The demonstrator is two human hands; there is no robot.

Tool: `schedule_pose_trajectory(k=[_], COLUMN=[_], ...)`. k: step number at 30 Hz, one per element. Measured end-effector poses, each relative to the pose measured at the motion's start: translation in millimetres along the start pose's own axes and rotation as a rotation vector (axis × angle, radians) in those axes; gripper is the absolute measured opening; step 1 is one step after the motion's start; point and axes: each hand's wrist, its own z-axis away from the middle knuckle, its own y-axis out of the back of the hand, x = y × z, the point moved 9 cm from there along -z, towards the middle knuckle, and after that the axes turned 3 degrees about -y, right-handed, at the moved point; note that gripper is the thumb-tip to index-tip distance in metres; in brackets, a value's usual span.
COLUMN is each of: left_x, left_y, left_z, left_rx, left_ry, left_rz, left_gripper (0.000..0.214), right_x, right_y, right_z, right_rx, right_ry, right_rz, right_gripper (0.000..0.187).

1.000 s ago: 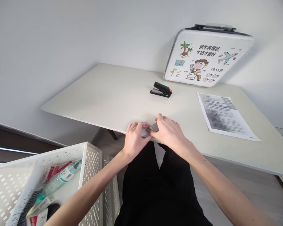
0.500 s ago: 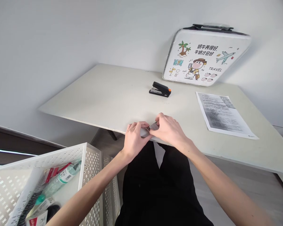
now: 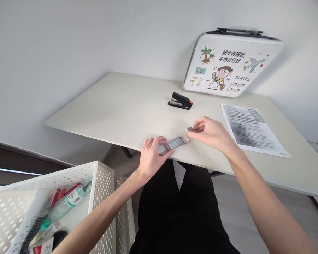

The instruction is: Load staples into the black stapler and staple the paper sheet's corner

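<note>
A small box of staples [image 3: 176, 143], its end flap open and rows of grey staples showing, lies at the table's front edge. My left hand [image 3: 152, 153] grips the box's left end between thumb and fingers. Pinched in my right hand [image 3: 208, 132] is a short strip of staples [image 3: 189, 129], held above the table to the right of the box. Farther back, a black stapler [image 3: 180, 101] with an orange part rests on the table, its top raised at the left end.
A white cartoon-printed case [image 3: 218, 67] leans against the wall. A printed sheet [image 3: 251, 130] lies on the right of the white table [image 3: 116, 102]. At lower left stands a perforated white basket [image 3: 103, 187] holding a bottle [image 3: 69, 201] and small packages.
My right hand has come away from the box, moving right and slightly back, with a strip of staples in its fingers. My left hand stays on the box.
</note>
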Motion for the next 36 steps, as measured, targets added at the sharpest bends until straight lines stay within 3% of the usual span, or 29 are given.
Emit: schedule_pose_trajectory(k=[5,10,18,36], left_x=[0,-15,-34,-29], left_y=[5.1,22.5,41.4,39.1], left_z=[-3,-6,-5,-10], left_rx=[-0.021,-0.062,-0.104,-0.113], left_ry=[-0.021,0.004,0.029,0.027], left_rz=[0.018,-0.023,-0.078,-0.053], left_gripper=[0.038,0.039,0.045,0.051], right_x=[33,51,44,47], right_y=[18,9,0,2], right_z=[-15,-28,-41,-39], right_rx=[0.026,0.010,0.044,-0.002], right_ry=[-0.046,0.013,0.130,0.148], right_rz=[0.091,0.249,0.456,0.467], right_gripper=[0.032,0.033,0.034,0.035])
